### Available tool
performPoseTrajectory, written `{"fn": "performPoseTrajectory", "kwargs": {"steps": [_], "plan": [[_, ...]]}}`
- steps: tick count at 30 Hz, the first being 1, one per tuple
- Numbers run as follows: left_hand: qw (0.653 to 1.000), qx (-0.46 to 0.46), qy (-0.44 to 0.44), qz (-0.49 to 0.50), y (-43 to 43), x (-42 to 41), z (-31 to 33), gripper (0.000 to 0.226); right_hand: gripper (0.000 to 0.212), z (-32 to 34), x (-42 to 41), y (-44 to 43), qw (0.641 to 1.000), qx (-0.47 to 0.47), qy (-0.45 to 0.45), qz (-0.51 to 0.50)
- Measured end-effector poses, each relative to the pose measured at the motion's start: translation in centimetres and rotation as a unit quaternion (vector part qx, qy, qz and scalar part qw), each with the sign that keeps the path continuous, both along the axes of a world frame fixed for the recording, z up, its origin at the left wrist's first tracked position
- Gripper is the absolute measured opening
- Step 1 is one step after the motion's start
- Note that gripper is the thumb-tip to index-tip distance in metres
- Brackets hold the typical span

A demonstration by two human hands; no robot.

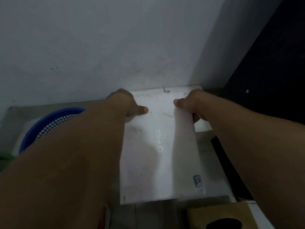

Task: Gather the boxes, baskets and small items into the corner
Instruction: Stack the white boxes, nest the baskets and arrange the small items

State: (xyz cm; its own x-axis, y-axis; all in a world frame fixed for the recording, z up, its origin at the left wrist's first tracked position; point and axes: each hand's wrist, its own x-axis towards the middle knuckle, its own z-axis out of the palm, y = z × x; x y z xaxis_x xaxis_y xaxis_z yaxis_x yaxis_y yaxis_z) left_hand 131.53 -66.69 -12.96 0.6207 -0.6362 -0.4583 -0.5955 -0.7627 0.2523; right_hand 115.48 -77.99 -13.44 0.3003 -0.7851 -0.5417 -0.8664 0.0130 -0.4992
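Note:
A large white box (158, 156) marked PICO lies flat in the middle, its far end against the pale wall. My left hand (127, 103) grips the box's far left edge, thumb on top. On the far right edge my right hand (191, 104) holds it the same way, fingers curled under the side. A blue mesh basket (49, 124) sits to the left, partly hidden behind my left forearm. A brown cardboard box (219, 217) with a dark round hole shows at the bottom right.
The pale wall (115, 47) rises straight ahead and meets a dark panel (272, 71) on the right, forming a corner. A light floor (209, 149) shows beside the white box. Something green (5, 158) peeks in at the left edge.

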Motion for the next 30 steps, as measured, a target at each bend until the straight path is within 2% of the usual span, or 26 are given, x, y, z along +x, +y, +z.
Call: {"fn": "performPoseTrajectory", "kwargs": {"steps": [2,5,7,10,18,22,26,28,30], "plan": [[0.998,-0.05,0.0,0.049,-0.9,0.0,-1.7,0.113,0.066,-2.1,0.8,-1.0,0.997,-0.066,0.014,-0.031],[0.988,-0.142,-0.033,0.048,-0.9,-0.8,-4.2,0.102,0.056,-4.4,1.2,-1.5,0.985,-0.151,0.053,-0.059],[0.984,-0.166,-0.052,0.034,-0.6,-1.1,-5.5,0.096,0.049,-5.0,1.5,-1.0,0.98,-0.182,0.056,-0.057],[0.989,-0.135,-0.051,-0.01,-0.6,-0.7,-7.1,0.089,0.049,-6.0,1.7,-0.7,0.976,-0.211,0.053,-0.021],[0.985,-0.139,-0.092,-0.049,-0.8,-0.5,-10.0,0.075,0.06,-8.2,0.6,1.3,0.976,-0.184,0.036,0.106],[0.985,-0.131,-0.098,-0.058,-1.2,-0.1,-10.1,0.073,0.065,-9.0,-1.4,5.3,0.961,-0.192,0.076,0.183],[0.981,-0.098,-0.135,-0.098,-0.9,0.1,-10.9,0.071,0.069,-8.9,-1.8,5.7,0.959,-0.201,0.086,0.18],[0.982,-0.091,-0.117,-0.119,-0.1,-0.3,-10.4,0.068,0.068,-8.6,-1.5,5.1,0.959,-0.202,0.083,0.18],[0.973,-0.075,-0.101,-0.191,1.9,-1.1,-9.8,0.077,0.068,-8.5,-1.4,4.7,0.959,-0.198,0.084,0.183]]}}
